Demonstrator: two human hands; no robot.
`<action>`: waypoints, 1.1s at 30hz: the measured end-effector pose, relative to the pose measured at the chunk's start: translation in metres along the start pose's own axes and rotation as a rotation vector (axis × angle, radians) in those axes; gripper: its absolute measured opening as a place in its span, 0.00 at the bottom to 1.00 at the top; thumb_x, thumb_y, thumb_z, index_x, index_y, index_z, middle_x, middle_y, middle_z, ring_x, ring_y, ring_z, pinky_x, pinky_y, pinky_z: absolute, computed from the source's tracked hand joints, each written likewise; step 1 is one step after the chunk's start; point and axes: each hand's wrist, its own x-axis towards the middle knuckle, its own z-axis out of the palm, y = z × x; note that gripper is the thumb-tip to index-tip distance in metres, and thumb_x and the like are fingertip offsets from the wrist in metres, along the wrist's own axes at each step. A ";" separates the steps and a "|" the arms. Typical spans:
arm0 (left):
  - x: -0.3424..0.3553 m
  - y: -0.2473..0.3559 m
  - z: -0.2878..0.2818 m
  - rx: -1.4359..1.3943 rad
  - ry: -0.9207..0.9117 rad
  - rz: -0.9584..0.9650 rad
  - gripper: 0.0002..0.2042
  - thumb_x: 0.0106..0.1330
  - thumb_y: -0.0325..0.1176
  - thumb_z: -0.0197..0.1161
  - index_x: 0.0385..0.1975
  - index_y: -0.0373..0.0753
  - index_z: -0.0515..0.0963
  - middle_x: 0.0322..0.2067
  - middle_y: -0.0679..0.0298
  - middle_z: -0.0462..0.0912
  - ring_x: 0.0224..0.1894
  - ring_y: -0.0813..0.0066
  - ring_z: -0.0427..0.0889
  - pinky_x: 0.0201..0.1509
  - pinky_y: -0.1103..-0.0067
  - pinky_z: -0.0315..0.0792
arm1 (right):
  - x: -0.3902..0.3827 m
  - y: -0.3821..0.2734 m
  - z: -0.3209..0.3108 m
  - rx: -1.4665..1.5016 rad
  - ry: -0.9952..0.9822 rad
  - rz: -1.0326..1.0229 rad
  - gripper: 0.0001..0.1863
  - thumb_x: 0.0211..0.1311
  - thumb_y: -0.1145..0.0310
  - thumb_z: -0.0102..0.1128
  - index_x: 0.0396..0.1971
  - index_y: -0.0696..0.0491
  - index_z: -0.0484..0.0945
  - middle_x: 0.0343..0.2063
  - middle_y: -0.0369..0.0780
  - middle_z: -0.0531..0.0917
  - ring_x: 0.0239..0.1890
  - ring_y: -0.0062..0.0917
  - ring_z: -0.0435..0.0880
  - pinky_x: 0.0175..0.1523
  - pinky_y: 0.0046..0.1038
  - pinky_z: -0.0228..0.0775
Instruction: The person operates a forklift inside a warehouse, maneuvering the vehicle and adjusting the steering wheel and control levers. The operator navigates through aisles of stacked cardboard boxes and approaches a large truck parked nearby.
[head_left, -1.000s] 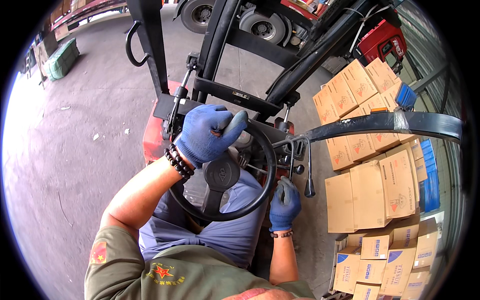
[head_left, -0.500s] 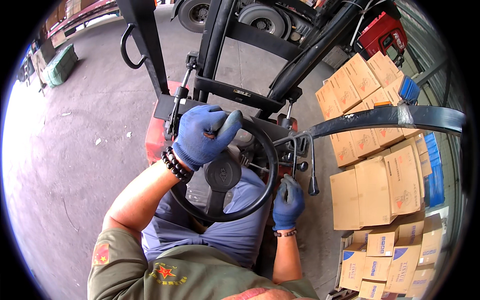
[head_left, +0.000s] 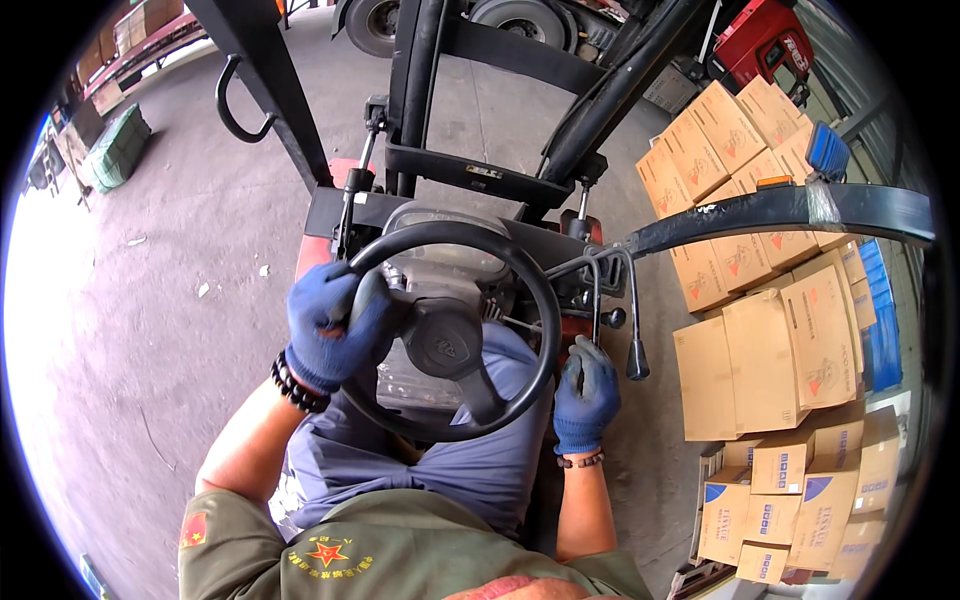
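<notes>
My left hand [head_left: 338, 325], in a blue knitted work glove, is closed round the left side of the black steering wheel [head_left: 538, 285] of a forklift. A dark beaded bracelet circles that wrist. Low on the right, my gloved right hand [head_left: 586, 398] has its fingers bent round the lower end of a control lever [head_left: 597, 290]; the fingers hide the lever's knob. Just right of it stands another lever with a black knob [head_left: 638, 362]. The wheel's hub [head_left: 441, 340] sits above my lap, one spoke pointing down to the right.
The black lift mast [head_left: 480, 172] rises ahead, with a truck wheel [head_left: 375, 25] beyond. Stacked cartons [head_left: 740, 375] stand close on the right, behind a curved black frame bar [head_left: 740, 215]. A green wrapped bundle [head_left: 117, 148] lies on the concrete floor [head_left: 180, 350] at far left.
My left hand has moved down and left with the rim, and the wheel has turned counterclockwise. The right hand stays at the lever. The cartons appear slightly farther right and higher.
</notes>
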 end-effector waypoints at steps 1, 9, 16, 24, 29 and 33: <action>-0.011 -0.003 -0.003 0.007 -0.004 0.008 0.09 0.69 0.29 0.74 0.27 0.36 0.83 0.26 0.53 0.81 0.28 0.49 0.80 0.33 0.63 0.71 | 0.000 -0.001 -0.002 0.001 0.001 0.005 0.05 0.74 0.75 0.70 0.45 0.57 0.91 0.50 0.45 0.95 0.54 0.43 0.93 0.67 0.44 0.84; -0.093 0.027 -0.011 -0.001 -0.351 0.215 0.17 0.59 0.33 0.79 0.18 0.45 0.74 0.21 0.62 0.75 0.23 0.56 0.76 0.30 0.63 0.64 | 0.005 -0.008 0.001 0.012 0.010 0.018 0.05 0.74 0.75 0.69 0.44 0.57 0.90 0.52 0.46 0.94 0.54 0.43 0.93 0.68 0.44 0.83; -0.094 0.082 0.064 -0.204 -0.531 0.399 0.21 0.65 0.43 0.81 0.15 0.49 0.77 0.17 0.68 0.73 0.20 0.63 0.76 0.27 0.65 0.67 | 0.015 -0.008 -0.003 0.022 0.016 0.003 0.06 0.74 0.76 0.69 0.46 0.57 0.89 0.52 0.46 0.94 0.55 0.44 0.92 0.69 0.45 0.82; -0.101 0.086 0.077 -0.176 -0.699 0.415 0.06 0.63 0.44 0.73 0.31 0.52 0.86 0.29 0.70 0.80 0.33 0.65 0.83 0.35 0.64 0.71 | 0.017 -0.019 -0.005 0.012 0.016 0.014 0.06 0.74 0.75 0.69 0.46 0.57 0.90 0.53 0.45 0.94 0.56 0.44 0.92 0.70 0.45 0.81; -0.090 0.092 0.079 -0.220 -0.566 0.415 0.22 0.66 0.43 0.81 0.14 0.49 0.76 0.18 0.70 0.73 0.21 0.65 0.77 0.26 0.67 0.69 | 0.024 -0.027 -0.004 0.013 0.037 -0.003 0.07 0.73 0.75 0.69 0.47 0.57 0.90 0.55 0.45 0.93 0.59 0.45 0.91 0.72 0.45 0.81; -0.086 0.091 0.076 -0.207 -0.560 0.430 0.22 0.66 0.42 0.81 0.14 0.48 0.75 0.18 0.69 0.72 0.21 0.66 0.77 0.26 0.67 0.70 | 0.032 -0.033 -0.004 0.055 0.084 -0.017 0.08 0.73 0.75 0.69 0.47 0.58 0.90 0.55 0.46 0.93 0.62 0.46 0.90 0.72 0.45 0.80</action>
